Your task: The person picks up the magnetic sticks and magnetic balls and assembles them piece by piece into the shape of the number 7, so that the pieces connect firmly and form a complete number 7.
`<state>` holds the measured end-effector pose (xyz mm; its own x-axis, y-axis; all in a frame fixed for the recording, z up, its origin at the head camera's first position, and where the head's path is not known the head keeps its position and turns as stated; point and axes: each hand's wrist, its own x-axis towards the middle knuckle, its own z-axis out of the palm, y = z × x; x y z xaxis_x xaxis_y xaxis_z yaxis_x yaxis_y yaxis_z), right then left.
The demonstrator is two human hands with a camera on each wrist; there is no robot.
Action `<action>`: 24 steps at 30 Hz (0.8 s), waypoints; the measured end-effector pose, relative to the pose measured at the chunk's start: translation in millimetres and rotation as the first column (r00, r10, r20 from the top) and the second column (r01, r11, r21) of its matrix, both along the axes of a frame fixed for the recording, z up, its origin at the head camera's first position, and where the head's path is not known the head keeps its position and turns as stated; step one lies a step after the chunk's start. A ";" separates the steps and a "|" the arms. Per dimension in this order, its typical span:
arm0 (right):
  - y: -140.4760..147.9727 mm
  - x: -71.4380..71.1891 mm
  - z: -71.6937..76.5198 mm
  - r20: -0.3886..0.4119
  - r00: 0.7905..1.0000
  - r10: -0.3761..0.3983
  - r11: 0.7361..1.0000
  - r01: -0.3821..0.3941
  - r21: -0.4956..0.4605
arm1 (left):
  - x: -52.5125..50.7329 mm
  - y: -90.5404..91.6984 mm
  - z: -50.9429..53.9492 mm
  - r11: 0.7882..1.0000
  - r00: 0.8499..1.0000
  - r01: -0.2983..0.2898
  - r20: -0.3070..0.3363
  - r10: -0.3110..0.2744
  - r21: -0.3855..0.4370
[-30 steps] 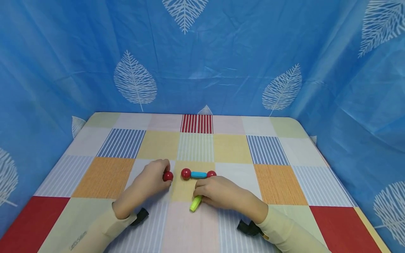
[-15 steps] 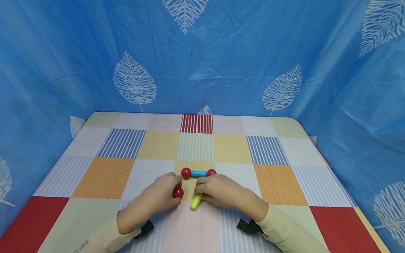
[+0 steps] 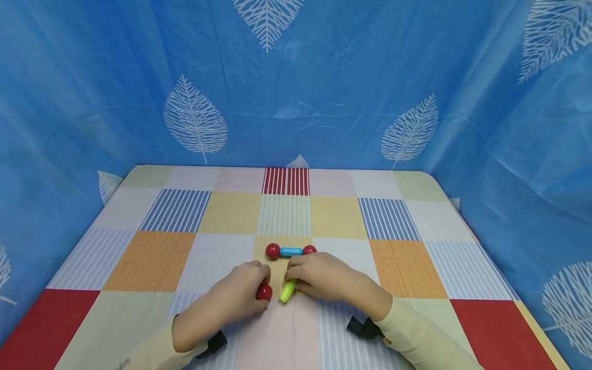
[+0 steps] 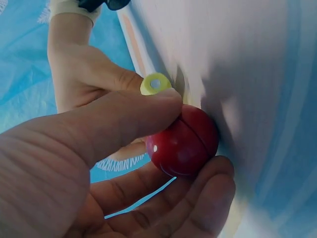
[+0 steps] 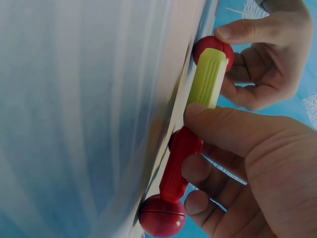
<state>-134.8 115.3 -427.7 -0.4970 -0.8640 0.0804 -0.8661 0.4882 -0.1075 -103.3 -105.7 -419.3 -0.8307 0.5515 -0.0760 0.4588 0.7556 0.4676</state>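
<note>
My left hand [image 3: 238, 290] pinches a red ball [image 4: 183, 141] between thumb and fingers, low over the cloth. In the right wrist view my right hand [image 5: 257, 163] grips a yellow-green ribbed rod [image 5: 207, 77] with its thumb across it. A pale round spot marks the rod's end [image 4: 156, 83] in the left wrist view. In line with it a red rod [image 5: 179, 166] runs under my right fingers to another red ball [image 5: 162, 216]. Beyond the hands, a blue rod [image 3: 291, 252] lies between a left red ball [image 3: 273, 251] and a right one [image 3: 309, 249], which is partly hidden.
A patchwork-patterned cloth [image 3: 296, 339] covers the table. Blue curtains [image 3: 324, 77] with white leaf prints stand behind it and at both sides. Dark straps [image 3: 363, 329] sit at the wrists.
My left hand has brought its red ball right and nearer to me, beside the yellow-green rod's near end. My right hand and its rod have barely moved.
</note>
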 end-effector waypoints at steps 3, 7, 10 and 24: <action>0.6 -1.6 -0.5 -0.004 1.000 -0.007 1.000 0.007 -0.002 | 0.4 0.3 -0.3 1.000 1.000 0.008 -0.004 -0.008 -0.006; 1.6 -3.3 -1.7 0.001 1.000 -0.017 1.000 0.017 -0.002 | 1.5 1.7 0.0 1.000 1.000 0.016 -0.008 -0.016 -0.002; 2.1 -4.4 -1.9 0.001 1.000 -0.027 1.000 0.027 0.000 | 2.4 3.5 -0.1 1.000 1.000 0.027 -0.007 -0.027 0.008; 3.4 -9.4 0.0 0.007 1.000 -0.020 1.000 0.020 -0.003 | 3.9 9.5 -5.5 0.996 0.998 0.066 -0.006 -0.065 0.054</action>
<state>-144.2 118.7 -427.7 -0.5145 -0.8538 0.0799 -0.8555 0.5048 -0.1152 -99.5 -96.2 -424.8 -0.7929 0.6080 -0.0409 0.5086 0.6973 0.5050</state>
